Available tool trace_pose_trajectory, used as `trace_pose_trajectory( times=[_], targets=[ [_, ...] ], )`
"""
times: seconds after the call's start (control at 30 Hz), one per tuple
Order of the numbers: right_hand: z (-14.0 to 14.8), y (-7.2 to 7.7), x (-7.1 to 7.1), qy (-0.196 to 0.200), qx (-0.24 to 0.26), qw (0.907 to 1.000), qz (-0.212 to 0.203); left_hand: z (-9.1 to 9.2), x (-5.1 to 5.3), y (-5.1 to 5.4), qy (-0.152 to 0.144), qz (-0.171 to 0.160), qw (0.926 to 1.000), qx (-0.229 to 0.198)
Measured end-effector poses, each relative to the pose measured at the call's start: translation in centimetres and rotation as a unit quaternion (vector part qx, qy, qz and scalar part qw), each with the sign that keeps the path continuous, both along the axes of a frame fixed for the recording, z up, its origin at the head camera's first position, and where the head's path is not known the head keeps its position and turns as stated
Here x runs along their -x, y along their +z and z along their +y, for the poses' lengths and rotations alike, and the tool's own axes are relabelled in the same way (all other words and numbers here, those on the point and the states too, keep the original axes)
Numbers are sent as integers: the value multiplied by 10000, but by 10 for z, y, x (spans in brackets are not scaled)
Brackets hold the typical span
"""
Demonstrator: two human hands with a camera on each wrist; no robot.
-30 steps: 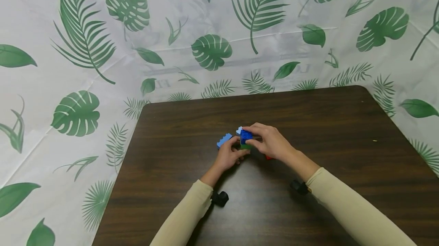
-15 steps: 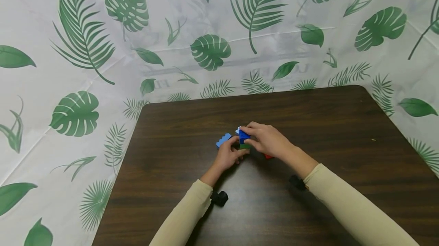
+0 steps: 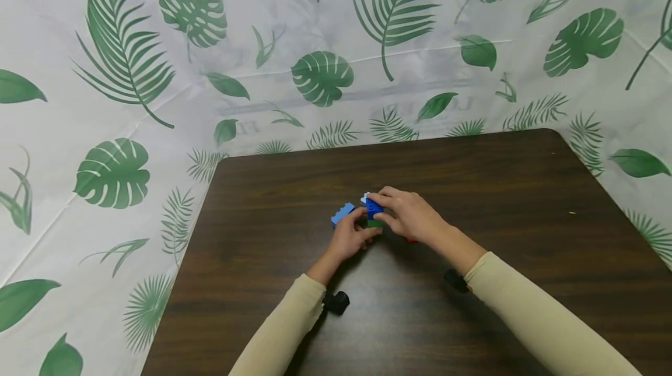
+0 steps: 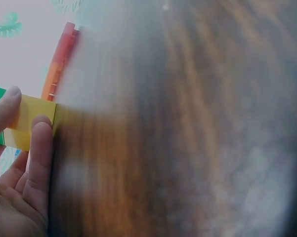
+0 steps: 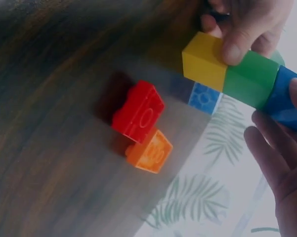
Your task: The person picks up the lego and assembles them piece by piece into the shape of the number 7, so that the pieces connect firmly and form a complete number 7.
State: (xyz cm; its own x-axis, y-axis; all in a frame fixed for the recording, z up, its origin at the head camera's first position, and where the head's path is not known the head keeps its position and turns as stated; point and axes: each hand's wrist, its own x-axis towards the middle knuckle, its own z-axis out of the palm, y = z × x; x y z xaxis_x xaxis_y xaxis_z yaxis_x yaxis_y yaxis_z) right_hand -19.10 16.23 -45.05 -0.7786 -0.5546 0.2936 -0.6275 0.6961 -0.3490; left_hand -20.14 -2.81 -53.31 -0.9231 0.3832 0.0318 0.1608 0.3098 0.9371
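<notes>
A stack of yellow, green and dark blue toy building bricks stands upright on the table between both hands. My left hand grips its lower part, thumb against the green and yellow bricks. At the top, my right hand pinches the dark blue brick between thumb and fingers. In the left wrist view, fingers of the left hand lie over the yellow brick. The head view hides the yellow brick behind the left hand. A pale blue brick shows just behind the stack.
A blue brick lies left of the stack, by the left hand's fingers. In the right wrist view, a red brick and an orange brick lie together on the dark wooden table. A leaf-patterned sheet hangs behind.
Over the last second my right hand and the dark blue brick have shifted slightly left. My left hand keeps its grip in nearly the same spot.
</notes>
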Motion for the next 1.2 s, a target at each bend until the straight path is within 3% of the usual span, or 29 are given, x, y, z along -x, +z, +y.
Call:
trace_pose_trajectory(
  times=[0.2,0.37,0.43,0.5,0.6,0.7,0.8,0.87,1.1,1.2],
  targets=[
    [2,-2,0,-98,11,10000,3,-1,0,0,19,69,10000,-31],
    [16,-4,4,-15,614,9939,-918,0,1,-1,92,103,9999,66],
    [23,-6,7,-312,807,9897,-1142,0,1,0,136,117,9998,111],
    [31,-10,12,-853,787,9865,-1152,1,0,1,193,101,9997,120],
    [42,-20,18,-1765,384,9765,-1174,1,-1,2,261,41,9995,147],
    [50,-32,20,-2338,-284,9593,-1557,2,-1,1,287,-19,9995,158],
    [55,-42,21,-2550,-740,9451,-1904,2,-2,0,314,-35,9993,196],
    [57,-46,22,-2611,-874,9404,-1993,1,-3,1,322,-24,9992,227],
    [60,-47,22,-2664,-663,9356,-2219,0,-9,6,339,49,9989,317],
    [62,-49,22,-2681,-391,9361,-2243,-1,-13,9,488,285,9966,602]
  ],
)
